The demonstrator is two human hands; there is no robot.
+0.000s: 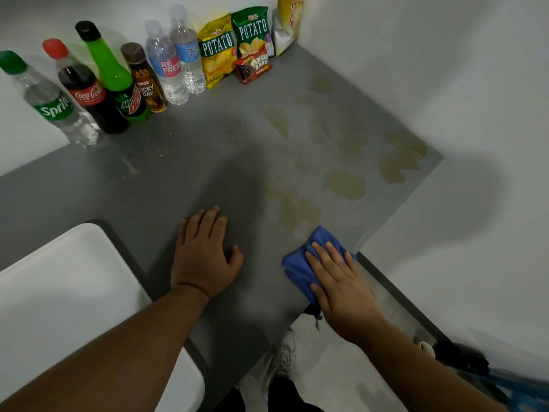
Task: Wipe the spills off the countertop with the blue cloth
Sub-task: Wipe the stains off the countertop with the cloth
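The grey countertop carries several yellowish-brown spills across its right half, up to the right edge. A crumpled blue cloth lies at the counter's near right corner. My right hand presses flat on top of it, fingers spread and pointing away from me. My left hand rests palm down on the bare counter, left of the cloth, holding nothing. Small water droplets dot the counter's left part.
Along the back wall stand several drink bottles, two water bottles, chip bags and a fudge bar pack. A white sink sits at the near left. White walls close the right side. Floor and shoes show below.
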